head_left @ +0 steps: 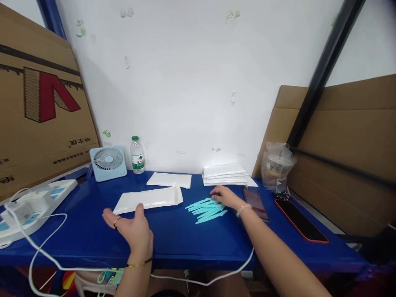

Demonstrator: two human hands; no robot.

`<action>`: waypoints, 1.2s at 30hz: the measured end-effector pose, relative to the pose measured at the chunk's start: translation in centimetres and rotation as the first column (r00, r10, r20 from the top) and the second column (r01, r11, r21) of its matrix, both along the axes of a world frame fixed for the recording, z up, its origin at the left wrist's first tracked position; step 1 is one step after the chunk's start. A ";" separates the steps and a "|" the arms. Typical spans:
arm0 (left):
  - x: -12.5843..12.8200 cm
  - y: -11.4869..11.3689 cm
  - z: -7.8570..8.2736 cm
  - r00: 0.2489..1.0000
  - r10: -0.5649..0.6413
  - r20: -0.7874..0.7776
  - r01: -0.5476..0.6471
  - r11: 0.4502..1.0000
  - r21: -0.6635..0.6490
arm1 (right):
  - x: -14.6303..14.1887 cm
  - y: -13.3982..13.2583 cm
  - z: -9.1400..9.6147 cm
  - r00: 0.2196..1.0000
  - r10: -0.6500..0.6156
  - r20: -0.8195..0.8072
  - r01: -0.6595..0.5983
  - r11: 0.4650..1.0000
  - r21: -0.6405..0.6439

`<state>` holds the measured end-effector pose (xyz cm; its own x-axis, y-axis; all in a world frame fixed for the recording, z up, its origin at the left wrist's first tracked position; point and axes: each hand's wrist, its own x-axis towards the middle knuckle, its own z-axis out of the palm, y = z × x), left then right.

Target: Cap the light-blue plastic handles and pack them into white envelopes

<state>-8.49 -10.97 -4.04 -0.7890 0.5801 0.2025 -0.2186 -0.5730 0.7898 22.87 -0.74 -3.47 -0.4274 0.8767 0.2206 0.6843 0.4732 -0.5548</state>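
My left hand [134, 231] is held over the blue table at the near edge of a white padded envelope [148, 199]. Its fingers are stretched out and the thumb points up; I cannot tell whether it touches the envelope. A loose pile of thin turquoise sticks [204, 211] lies right of that envelope. At the pile's upper right side is my right hand [225, 196], fingers bent and apart, fingertips at the sticks. No stick shows lifted in it. Another flat white envelope [169, 180] lies behind, and several more form a stack [225, 174] near the wall.
Along the back stand a blue fan [109, 163] and a water bottle [137, 156]. A power strip [34, 210] with white cables is at left. Right are a dark phone [256, 203], an orange-edged phone [300, 220] and a bagged drink cup [276, 167]. Cardboard [40, 90] borders the table.
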 end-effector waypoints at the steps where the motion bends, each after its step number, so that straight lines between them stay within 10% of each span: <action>1: 1.1 -0.1 0.2 0.999 0.015 -0.047 -0.014 1.000 0.019 | -0.2 0.1 -0.3 1.000 0.010 0.005 -0.010 1.000 0.001; 3: 3.2 0.8 0.7 0.957 -0.176 -0.232 0.174 0.984 -0.031 | -0.5 -0.1 -0.7 0.999 0.036 0.005 -0.036 0.999 -0.001; 6: 5.8 4.1 1.7 0.597 -0.549 -0.585 0.491 0.827 -0.275 | -0.6 -0.8 -1.1 0.999 0.043 -0.009 -0.043 0.999 -0.011; 11: 8.4 9.5 2.2 -0.129 -0.708 -0.694 0.314 0.635 -0.706 | -0.7 -1.2 -1.4 0.999 -0.024 -0.048 0.018 0.992 -0.123; 13: 8.8 10.5 2.1 -0.301 -0.748 -0.591 0.232 0.544 -0.806 | -0.7 -1.0 -1.4 0.997 -0.038 -0.070 0.027 0.988 -0.153; 27: 8.5 12.0 0.2 -0.151 -0.606 -0.781 0.324 0.716 -0.618 | 2.5 0.2 -0.5 0.986 -0.124 -0.114 0.110 0.986 -0.127; 36: 9.0 10.7 0.6 -0.346 -0.671 -0.656 0.282 0.592 -0.755 | 1.4 -0.7 -0.3 0.995 0.068 -0.070 -0.086 0.949 -0.304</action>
<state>0.51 -0.29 -3.41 0.6178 0.7826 0.0767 0.6206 -0.5452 0.5635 24.24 -1.47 -3.82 -0.4910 0.8708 -0.0273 0.6150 0.3242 -0.7188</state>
